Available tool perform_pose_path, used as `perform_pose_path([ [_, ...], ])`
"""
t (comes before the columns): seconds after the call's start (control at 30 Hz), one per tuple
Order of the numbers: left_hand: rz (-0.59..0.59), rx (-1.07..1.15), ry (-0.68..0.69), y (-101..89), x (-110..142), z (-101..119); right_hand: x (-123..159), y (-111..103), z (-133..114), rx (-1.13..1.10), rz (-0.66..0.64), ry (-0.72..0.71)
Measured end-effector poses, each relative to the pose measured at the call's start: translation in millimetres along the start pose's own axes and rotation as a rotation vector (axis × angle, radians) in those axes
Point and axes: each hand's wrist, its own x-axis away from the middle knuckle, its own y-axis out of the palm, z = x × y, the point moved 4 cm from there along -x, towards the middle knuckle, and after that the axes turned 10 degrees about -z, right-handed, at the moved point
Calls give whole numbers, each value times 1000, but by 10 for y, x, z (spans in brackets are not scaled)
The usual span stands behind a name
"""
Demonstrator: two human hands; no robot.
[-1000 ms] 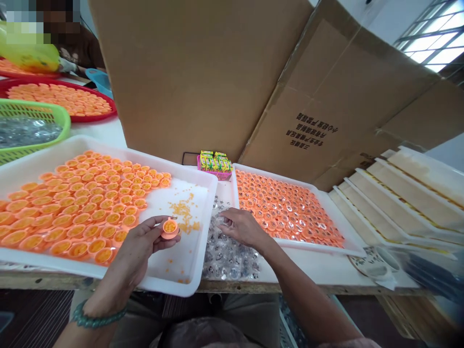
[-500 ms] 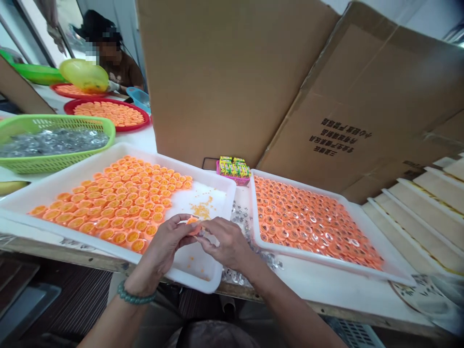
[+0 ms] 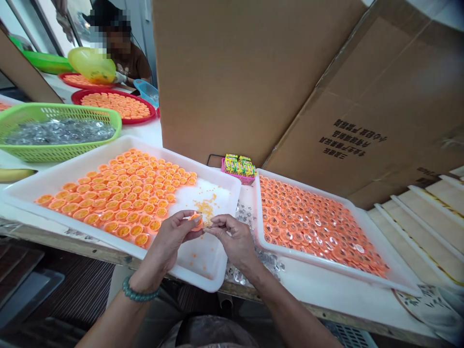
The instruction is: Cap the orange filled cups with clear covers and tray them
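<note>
Your right hand [image 3: 237, 241] reached the cup [image 3: 196, 223]; fingertips near-closed, hold unclear. Left hand [image 3: 167, 240] pinches it. Right tray [image 3: 258, 217]: covered cups [image 3: 304, 220]. Left tray [image 3: 186, 194]: open cups [image 3: 123, 205].

This looks like a small workshop: white trays [image 3: 213, 268] packed with rows of identical orange cups [image 3: 125, 205] fill a long desk [image 3: 308, 280], cardboard sheets [image 3: 235, 82] stand behind, and another person [image 3: 134, 60] works at upper left

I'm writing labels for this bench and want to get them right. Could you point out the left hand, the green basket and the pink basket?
Left hand [image 3: 171, 239]: head view, back of the hand.
Green basket [image 3: 62, 153]: head view, front wall.
Pink basket [image 3: 242, 180]: head view, front wall.
</note>
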Motion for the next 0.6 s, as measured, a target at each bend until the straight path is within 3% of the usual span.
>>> perform_pose_path([
  [0.1,-20,-47,-13,15,-1,2,-15,-21,87,-162,-1,153],
  [0.23,-6,-56,-17,15,4,1,-45,-54,191,-252,-24,246],
  [0.47,15,-34,-11,27,27,-7,-122,-132,133,-151,-156,172],
  [0.6,-27,-95,-19,56,30,6,-221,-132,28,-210,-336,204],
])
